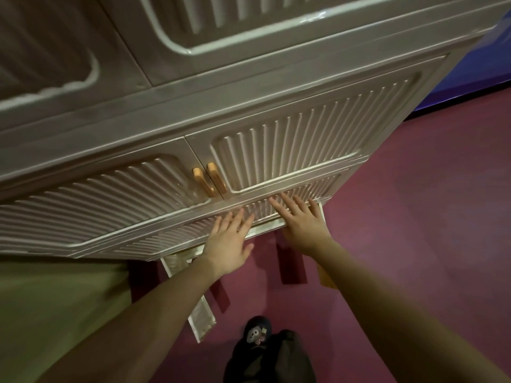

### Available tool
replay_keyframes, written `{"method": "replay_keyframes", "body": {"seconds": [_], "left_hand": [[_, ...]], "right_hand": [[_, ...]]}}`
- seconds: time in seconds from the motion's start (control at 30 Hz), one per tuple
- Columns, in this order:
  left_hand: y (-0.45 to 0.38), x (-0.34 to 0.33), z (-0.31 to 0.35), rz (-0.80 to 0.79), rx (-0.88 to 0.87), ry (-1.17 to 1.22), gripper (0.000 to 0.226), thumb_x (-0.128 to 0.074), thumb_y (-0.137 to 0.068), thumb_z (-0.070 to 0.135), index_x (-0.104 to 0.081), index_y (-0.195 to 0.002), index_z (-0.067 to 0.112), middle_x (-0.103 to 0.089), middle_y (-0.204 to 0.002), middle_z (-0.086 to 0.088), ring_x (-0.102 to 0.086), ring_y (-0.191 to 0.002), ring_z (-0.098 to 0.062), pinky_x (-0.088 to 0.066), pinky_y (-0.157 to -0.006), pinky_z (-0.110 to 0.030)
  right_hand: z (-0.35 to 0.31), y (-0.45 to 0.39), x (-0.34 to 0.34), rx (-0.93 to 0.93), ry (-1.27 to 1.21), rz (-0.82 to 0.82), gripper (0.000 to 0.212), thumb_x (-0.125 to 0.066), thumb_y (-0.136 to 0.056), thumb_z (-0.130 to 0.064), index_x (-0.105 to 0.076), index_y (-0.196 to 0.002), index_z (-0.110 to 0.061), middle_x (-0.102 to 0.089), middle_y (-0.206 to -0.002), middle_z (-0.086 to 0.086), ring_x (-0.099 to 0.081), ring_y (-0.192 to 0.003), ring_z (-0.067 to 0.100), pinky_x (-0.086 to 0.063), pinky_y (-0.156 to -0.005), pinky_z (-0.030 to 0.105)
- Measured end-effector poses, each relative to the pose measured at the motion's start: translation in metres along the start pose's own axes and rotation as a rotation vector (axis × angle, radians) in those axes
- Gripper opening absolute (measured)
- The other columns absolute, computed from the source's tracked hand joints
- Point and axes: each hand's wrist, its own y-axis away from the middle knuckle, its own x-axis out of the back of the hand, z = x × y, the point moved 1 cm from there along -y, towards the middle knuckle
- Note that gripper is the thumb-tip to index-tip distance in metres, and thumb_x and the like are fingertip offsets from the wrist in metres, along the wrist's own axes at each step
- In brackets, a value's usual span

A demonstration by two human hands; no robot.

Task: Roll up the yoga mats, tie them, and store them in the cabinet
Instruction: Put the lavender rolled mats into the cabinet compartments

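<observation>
The cabinet (249, 100) is a cream-coloured unit with ribbed door panels; it fills the upper part of the head view. Its two lower doors meet at a pair of orange handles (209, 179), mounted side by side at the centre seam. Below these doors runs a ribbed bottom panel (260, 210). The left hand (229, 244) lies flat against this panel, fingers straight and slightly spread, fingertips on the ribs, thumb held out to the side. The right hand (302, 221) lies flat on the same panel just to the right, fingers likewise straight and spread, palm at the panel's lower edge. Neither hand grasps anything. Both hands are below the handles and apart from them. No yoga mat can be identified in this view. The floor (401, 217) is magenta. A green surface (55, 305) lies at lower left. A dark shoe (258, 331) shows at bottom centre.
</observation>
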Motion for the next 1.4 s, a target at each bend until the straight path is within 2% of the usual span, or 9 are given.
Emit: {"method": "replay_keyframes", "body": {"seconds": [0.23, 0.57, 0.9, 1.0, 1.07, 1.17, 1.23, 1.3, 1.4], "left_hand": [[0.045, 0.041, 0.007, 0.131, 0.145, 0.183, 0.066, -0.039, -0.097, 0.045, -0.009, -0.152, 0.025, -0.012, -0.159, -0.005, -0.015, -0.144, -0.027, -0.009, -0.115, -0.039], [0.169, 0.105, 0.045, 0.349, 0.251, 0.219, 0.059, -0.038, -0.099, 0.042, -0.02, -0.151, 0.02, -0.019, -0.157, -0.004, -0.019, -0.143, -0.023, -0.006, -0.114, -0.035], [0.341, 0.098, 0.133, 0.535, 0.47, 0.28, 0.07, -0.027, -0.088, 0.054, -0.037, -0.144, 0.012, -0.035, -0.151, -0.008, -0.033, -0.138, -0.025, -0.018, -0.112, -0.036], [0.395, 0.085, 0.154, 0.584, 0.552, 0.294, 0.084, -0.012, -0.078, 0.058, -0.039, -0.143, 0.013, -0.038, -0.149, -0.008, -0.037, -0.135, -0.026, -0.022, -0.111, -0.038], [0.431, 0.074, 0.165, 0.575, 0.644, 0.281, 0.086, -0.006, -0.076, 0.057, -0.036, -0.145, 0.016, -0.036, -0.151, -0.006, -0.037, -0.135, -0.024, -0.022, -0.11, -0.036], [0.487, 0.047, 0.177, 0.517, 0.801, 0.272, 0.073, -0.012, -0.086, 0.055, -0.032, -0.147, 0.021, -0.034, -0.152, -0.001, -0.036, -0.135, -0.02, -0.023, -0.108, -0.031], [0.525, 0.029, 0.187, 0.536, 0.862, 0.309, 0.071, -0.019, -0.084, 0.052, -0.048, -0.138, 0.015, -0.05, -0.141, -0.006, -0.051, -0.123, -0.025, -0.035, -0.102, -0.037], [0.563, 0.005, 0.2, 0.566, 0.886, 0.317, 0.064, -0.03, -0.081, 0.047, -0.066, -0.118, 0.009, -0.066, -0.119, -0.01, -0.065, -0.101, -0.027, -0.049, -0.087, -0.041], [0.621, -0.029, 0.226, 0.6, 0.925, 0.312, 0.053, -0.04, -0.079, 0.041, -0.07, -0.107, 0.008, -0.07, -0.107, -0.01, -0.069, -0.089, -0.026, -0.054, -0.078, -0.04]], "right_hand": [[-0.012, 0.045, 0.035, -0.016, -0.004, 0.038, 0.071, -0.049, -0.093, -0.028, -0.01, -0.152, -0.036, -0.008, -0.161, -0.002, -0.017, -0.145, 0.022, -0.013, -0.112, 0.043], [-0.048, 0.133, 0.122, 0.12, -0.028, 0.095, 0.061, -0.046, -0.096, -0.03, -0.022, -0.151, -0.028, -0.024, -0.157, 0.0, -0.03, -0.139, 0.023, -0.023, -0.107, 0.04], [-0.098, 0.254, 0.177, 0.476, 0.063, 0.155, 0.058, -0.049, -0.094, -0.028, -0.03, -0.149, -0.024, -0.04, -0.148, 0.0, -0.043, -0.129, 0.026, -0.035, -0.1, 0.04], [-0.122, 0.29, 0.175, 0.589, 0.078, 0.154, 0.056, -0.047, -0.09, -0.03, -0.039, -0.145, -0.021, -0.048, -0.142, 0.002, -0.05, -0.123, 0.029, -0.04, -0.095, 0.042], [-0.14, 0.312, 0.171, 0.662, 0.094, 0.15, 0.056, -0.038, -0.089, -0.037, -0.042, -0.143, -0.022, -0.05, -0.139, 0.002, -0.053, -0.119, 0.029, -0.041, -0.094, 0.042], [-0.169, 0.349, 0.158, 0.776, 0.129, 0.121, 0.054, -0.046, -0.094, -0.036, -0.036, -0.146, -0.024, -0.046, -0.143, 0.001, -0.048, -0.125, 0.026, -0.037, -0.1, 0.042], [-0.188, 0.377, 0.148, 0.828, 0.159, 0.099, 0.053, -0.044, -0.097, -0.038, -0.032, -0.148, -0.026, -0.042, -0.146, -0.001, -0.043, -0.129, 0.024, -0.033, -0.102, 0.04], [-0.206, 0.408, 0.137, 0.871, 0.18, 0.089, 0.053, -0.041, -0.098, -0.039, -0.029, -0.149, -0.027, -0.039, -0.148, -0.003, -0.041, -0.13, 0.021, -0.032, -0.102, 0.037], [-0.229, 0.463, 0.116, 0.929, 0.18, 0.065, 0.053, -0.04, -0.099, -0.039, -0.028, -0.15, -0.026, -0.037, -0.149, -0.005, -0.041, -0.131, 0.019, -0.032, -0.101, 0.035]]}}
